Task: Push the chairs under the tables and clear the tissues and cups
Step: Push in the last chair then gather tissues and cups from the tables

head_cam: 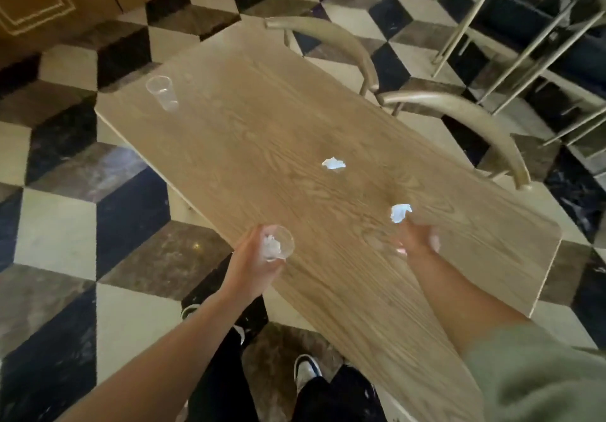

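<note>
The left hand (254,254) grips a clear plastic cup (278,243) with a crumpled white tissue inside, at the wooden worktop's (262,133) 7 o'clock edge; the right hand (418,239) pinches a second crumpled white tissue (400,212), though blur hides its fingers. Both look light, soft and crushable; pinch tissues anywhere, hold cups round the wall.

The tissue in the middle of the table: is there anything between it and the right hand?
Nothing visible stands on the bare wood between them. The right hand already pinches another tissue, so that one comes first. The middle tissue lies free on the table, farther from the person.
</note>
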A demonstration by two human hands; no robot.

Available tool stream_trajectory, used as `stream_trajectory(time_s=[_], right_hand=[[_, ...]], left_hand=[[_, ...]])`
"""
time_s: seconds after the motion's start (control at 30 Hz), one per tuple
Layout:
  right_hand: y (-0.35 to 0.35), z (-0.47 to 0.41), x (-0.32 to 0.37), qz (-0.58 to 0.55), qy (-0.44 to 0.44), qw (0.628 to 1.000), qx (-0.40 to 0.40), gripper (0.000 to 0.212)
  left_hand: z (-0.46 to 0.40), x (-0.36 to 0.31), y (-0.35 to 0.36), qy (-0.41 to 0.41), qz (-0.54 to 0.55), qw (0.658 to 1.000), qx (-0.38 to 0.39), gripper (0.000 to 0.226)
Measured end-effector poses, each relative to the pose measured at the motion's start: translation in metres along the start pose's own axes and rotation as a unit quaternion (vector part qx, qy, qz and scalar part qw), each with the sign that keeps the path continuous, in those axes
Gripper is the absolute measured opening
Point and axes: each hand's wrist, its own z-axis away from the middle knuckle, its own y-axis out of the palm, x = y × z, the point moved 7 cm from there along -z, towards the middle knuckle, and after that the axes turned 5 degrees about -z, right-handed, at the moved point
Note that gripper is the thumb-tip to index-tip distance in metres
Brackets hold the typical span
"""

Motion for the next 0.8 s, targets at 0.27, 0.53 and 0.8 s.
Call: stream_trajectory(time_s=[0.27, 0.53, 0.8], right_hand=[[0.067, -0.029, 0.047, 0.224, 0.003, 0.97, -0.093, 0.056], [0.343, 0.095, 0.161, 0.284, -0.254, 0.922, 0.074, 0.022], [0.426, 0.156, 0.199, 0.217, -0.317, 0.914, 0.129, 0.009]], left_hand=[[-0.105, 0.08, -0.075, 0.003, 0.022, 1.0, 0.015, 0.056], [-0.179, 0.17, -0.194, -0.034, 0.007, 0.999, 0.009, 0.054], [-0.22, 0.217, -0.276, -0.076, 0.012, 0.997, -0.014, 0.059]])
